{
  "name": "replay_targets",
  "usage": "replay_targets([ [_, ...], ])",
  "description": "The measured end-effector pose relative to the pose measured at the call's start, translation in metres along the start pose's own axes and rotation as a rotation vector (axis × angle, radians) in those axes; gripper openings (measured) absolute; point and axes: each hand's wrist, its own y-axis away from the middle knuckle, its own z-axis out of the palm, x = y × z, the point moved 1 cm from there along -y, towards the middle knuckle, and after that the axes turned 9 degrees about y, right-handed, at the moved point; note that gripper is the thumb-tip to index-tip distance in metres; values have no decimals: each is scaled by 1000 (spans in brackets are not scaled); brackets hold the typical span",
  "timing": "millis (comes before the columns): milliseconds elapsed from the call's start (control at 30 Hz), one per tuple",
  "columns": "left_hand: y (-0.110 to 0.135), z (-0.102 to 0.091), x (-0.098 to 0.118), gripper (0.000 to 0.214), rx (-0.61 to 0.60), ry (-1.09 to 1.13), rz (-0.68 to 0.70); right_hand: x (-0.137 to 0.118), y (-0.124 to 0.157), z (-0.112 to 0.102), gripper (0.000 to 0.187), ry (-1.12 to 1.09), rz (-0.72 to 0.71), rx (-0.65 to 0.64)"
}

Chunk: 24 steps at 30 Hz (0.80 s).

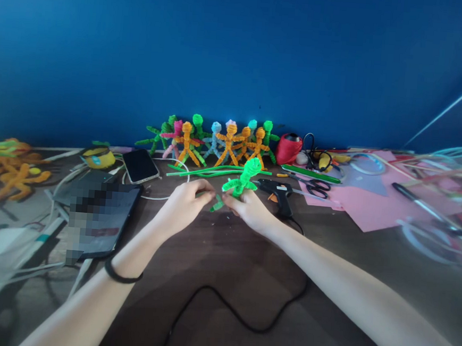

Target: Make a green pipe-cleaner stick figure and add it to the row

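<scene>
Fuzzy bright-green pipe-cleaner figure (241, 180), round head leaning toward one o'clock. Pinched at its legs by left hand (184, 204) at eight o'clock and right hand (251, 209) at five o'clock, above the table (223, 268).

Tablet screen (99, 221) pixelated, lower end of green figure (243, 179) hidden between left grip (184, 204) and right grip (250, 209), orange figures (11, 169) smeared at the left edge, far-right clutter (439, 211) blurred, cable (236, 312) cut off below.
</scene>
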Motion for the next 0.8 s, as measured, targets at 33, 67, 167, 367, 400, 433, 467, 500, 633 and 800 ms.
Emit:
replay_targets([
  [33, 0, 0, 1, 19, 1, 8, 1, 0, 0, 0, 29, 14, 2, 6],
  [67, 0, 0, 1, 19, -2, 20, 0, 0, 0, -1, 28, 30, 6, 14],
  [167, 1, 0, 2, 18, -7, 59, -15, 1, 0, -2, 27, 83, 19, 54],
  [367, 5, 12, 2, 16, 17, 338, -184, 3, -1, -3, 24, 133, 50, 165],
  [400, 6, 15, 3, 14, 21, 437, -227, 3, -1, -3, 24, 139, 43, 182],
  [433, 7, 17, 4, 13, 20, 532, -264, 2, -1, -4, 25, 142, 35, 199],
  [467, 7, 20, 5, 13, 27, 610, -297, 2, -1, -4, 25, 142, 27, 214],
  [500, 8, 22, 6, 15, 35, 668, -326, 2, -1, -4, 26, 142, 20, 227],
  [633, 10, 26, 8, 19, 108, 708, -338, 1, -1, -5, 29, 149, 16, 244],
  [800, 9, 27, 4, 18, 70, 695, -297, 1, -1, -5, 30, 120, 35, 243],
])
